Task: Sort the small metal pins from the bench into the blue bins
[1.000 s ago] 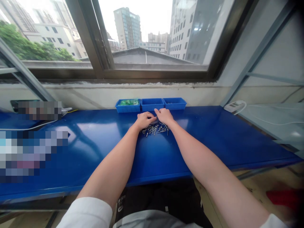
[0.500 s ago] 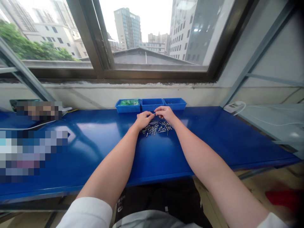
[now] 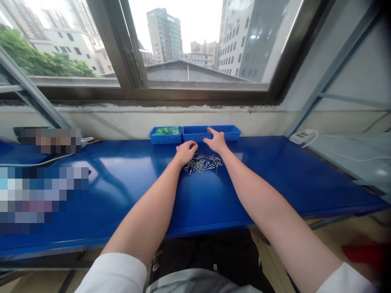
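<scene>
Several small metal pieces like rivets or screws (image 3: pixel 198 164) lie in a loose pile on the blue table. My left hand (image 3: pixel 187 152) is just above the pile's left side, its fingers curled together; whatever they hold is too small to make out. My right hand (image 3: pixel 216 140) is over the front edge of the blue bins, thumb and fingers spread apart, with nothing seen between them. The middle blue bin (image 3: pixel 195 134) and the right blue bin (image 3: pixel 233 133) stand behind it. Green packets (image 3: pixel 167 130) fill the left blue bin (image 3: pixel 165 139).
The blue table (image 3: pixel 122 195) stretches under a window. A white power strip (image 3: pixel 303 136) with a cable sits at the back right. Blurred-out items lie at the left, near a white cable. Grey metal frames rise at both sides.
My right hand has parted from my left, moved slightly right toward the bins, and opened its fingers. My left hand stays near the pile with its fingers more curled.
</scene>
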`<state>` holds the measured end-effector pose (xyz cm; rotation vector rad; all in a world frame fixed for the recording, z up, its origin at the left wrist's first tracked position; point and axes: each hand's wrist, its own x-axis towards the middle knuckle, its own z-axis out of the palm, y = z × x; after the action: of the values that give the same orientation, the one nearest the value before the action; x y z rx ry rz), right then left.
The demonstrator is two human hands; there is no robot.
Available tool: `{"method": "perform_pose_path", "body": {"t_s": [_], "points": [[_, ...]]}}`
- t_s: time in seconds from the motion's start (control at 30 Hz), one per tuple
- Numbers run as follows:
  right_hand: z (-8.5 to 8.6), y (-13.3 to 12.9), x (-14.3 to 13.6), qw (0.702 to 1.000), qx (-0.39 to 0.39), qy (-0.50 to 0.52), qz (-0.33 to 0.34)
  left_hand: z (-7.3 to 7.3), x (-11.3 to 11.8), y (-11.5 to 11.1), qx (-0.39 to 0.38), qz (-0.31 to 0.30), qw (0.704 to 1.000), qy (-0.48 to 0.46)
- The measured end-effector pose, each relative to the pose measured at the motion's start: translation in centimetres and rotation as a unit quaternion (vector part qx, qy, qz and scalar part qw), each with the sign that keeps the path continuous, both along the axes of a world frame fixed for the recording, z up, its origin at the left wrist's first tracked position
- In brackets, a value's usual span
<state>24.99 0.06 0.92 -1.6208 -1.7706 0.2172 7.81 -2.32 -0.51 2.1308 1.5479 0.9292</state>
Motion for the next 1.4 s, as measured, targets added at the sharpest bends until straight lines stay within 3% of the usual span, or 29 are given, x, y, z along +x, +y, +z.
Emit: {"method": "perform_pose_path", "body": {"t_s": [0.13, 0.33, 0.57, 0.8, 0.93, 1.1, 1.2, 1.4], "points": [[-0.2, 0.0, -0.5, 0.996, -0.06, -0.068, -0.01, 0.1, 0.1, -0.2, 0.0, 0.004, 1.0, 0.022], [-0.7, 0.1, -0.4, 0.992, -0.071, -0.107, 0.009, -0.1, 0.1, 0.0, -0.002, 0.002, 0.999, 0.042], [-0.9, -0.2, 0.2, 0.996, 0.023, -0.083, 0.011, -0.2, 0.1, 0.2, -0.001, 0.0, 0.999, 0.041], [0.0, -1.8, 0.9, 0.992, 0.026, -0.071, -0.097, -0.2, 0.1, 0.2, -0.004, -0.001, 0.999, 0.04], [0.3, -2.1, 1.2, 0.992, -0.094, -0.082, 0.008, -0.1, 0.1, 0.2, -0.007, 0.0, 0.999, 0.042], [1.2, -2.7, 0.6, 0.963, -0.211, -0.107, 0.131, 0.0, 0.1, 0.2, -0.005, -0.005, 0.999, 0.046], [1.8, -3.2, 0.2, 0.95, -0.235, -0.128, 0.158, 0.0, 0.1, 0.1, -0.005, -0.007, 0.999, 0.051], [1.9, -3.6, 0.0, 0.95, -0.213, -0.114, 0.198, -0.1, 0.0, 0.1, 0.002, -0.01, 0.999, 0.052]]}}
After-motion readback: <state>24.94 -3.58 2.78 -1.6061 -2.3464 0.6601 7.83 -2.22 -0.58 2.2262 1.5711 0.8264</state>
